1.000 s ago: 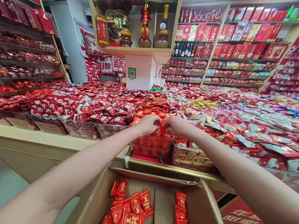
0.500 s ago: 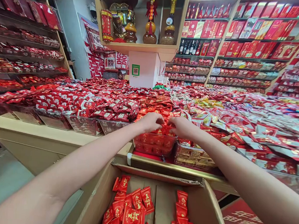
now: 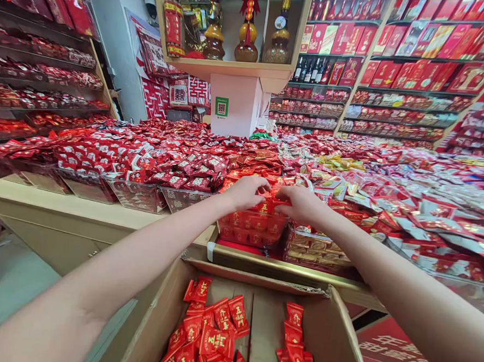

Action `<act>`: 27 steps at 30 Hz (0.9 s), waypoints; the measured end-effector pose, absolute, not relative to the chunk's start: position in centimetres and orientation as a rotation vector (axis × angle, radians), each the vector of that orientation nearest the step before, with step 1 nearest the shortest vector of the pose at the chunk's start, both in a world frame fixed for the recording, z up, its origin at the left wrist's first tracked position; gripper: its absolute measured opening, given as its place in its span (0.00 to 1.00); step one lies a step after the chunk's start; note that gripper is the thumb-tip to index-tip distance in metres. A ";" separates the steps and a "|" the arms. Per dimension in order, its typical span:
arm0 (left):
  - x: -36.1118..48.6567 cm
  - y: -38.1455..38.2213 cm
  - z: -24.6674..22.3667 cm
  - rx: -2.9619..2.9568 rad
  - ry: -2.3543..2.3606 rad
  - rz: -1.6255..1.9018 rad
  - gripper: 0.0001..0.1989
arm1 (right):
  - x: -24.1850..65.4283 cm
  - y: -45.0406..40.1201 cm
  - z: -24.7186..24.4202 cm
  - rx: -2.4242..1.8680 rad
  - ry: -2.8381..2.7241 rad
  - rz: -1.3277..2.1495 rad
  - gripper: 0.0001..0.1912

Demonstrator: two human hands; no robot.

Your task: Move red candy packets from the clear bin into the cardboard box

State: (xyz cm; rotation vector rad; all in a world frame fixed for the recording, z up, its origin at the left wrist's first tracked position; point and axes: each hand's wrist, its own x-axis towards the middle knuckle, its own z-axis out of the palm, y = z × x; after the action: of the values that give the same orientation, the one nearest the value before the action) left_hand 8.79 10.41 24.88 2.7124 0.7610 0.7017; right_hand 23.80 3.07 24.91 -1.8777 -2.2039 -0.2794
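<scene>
Small red candy packets with gold lettering fill a clear plastic bin (image 3: 253, 233) at the counter's front edge. Over its top my left hand (image 3: 249, 192) reaches in from the left, its fingers curled down onto the packets. My right hand (image 3: 300, 201) comes from the other side, thumb and fingers bent round a packet at the bin's right part. A narrow gap with a red candy packet (image 3: 265, 207) separates the two hands. Fingertips are partly hidden. Below stands an open cardboard box (image 3: 266, 319) with more of the same packets (image 3: 218, 343) along its left and right sides.
Right of the bin is a clear bin of gold-wrapped pieces (image 3: 314, 248). Further bins of red packets (image 3: 136, 196) line the counter to the left. Heaped white-and-red packets (image 3: 440, 226) spread to the right. A white pillar (image 3: 234, 107) and display shelf rise behind.
Both hands stay over the same bin, with only small finger movements. The view has shifted slightly. The packets in the cardboard box look the same.
</scene>
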 end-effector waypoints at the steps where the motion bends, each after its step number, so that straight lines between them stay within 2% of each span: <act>1: 8.6 10.4 25.0 2.723 0.775 0.705 0.13 | 23.7 3.0 24.9 -1.862 -2.212 -0.291 0.12; 8: 6.4 10.2 24.6 2.886 0.867 0.757 0.06 | 22.7 2.6 24.0 -1.672 -2.209 -0.555 0.13; 13: 5.4 10.1 23.9 3.006 0.887 0.655 0.08 | 22.2 3.2 23.8 -1.635 -2.210 -0.617 0.14; 17: 4.0 7.8 23.0 2.960 0.845 0.839 0.09 | 21.3 1.1 23.0 -1.506 -2.107 -0.622 0.13; 21: 1.3 4.5 19.5 2.817 0.723 0.980 0.10 | 19.9 -3.2 18.8 -1.391 -2.333 -0.328 0.14; 24: -0.2 2.7 15.6 2.721 0.669 0.877 0.10 | 18.9 -4.9 12.9 -1.365 -2.685 0.096 0.13; 27: -0.5 1.9 11.9 2.651 0.657 0.770 0.10 | 17.9 -4.3 6.7 -1.529 -2.734 0.377 0.10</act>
State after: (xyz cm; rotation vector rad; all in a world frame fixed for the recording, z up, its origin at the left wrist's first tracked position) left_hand -0.50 1.90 11.90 2.6506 0.6574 0.7701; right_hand 17.86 -4.32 6.66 -1.5288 -2.7340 0.3773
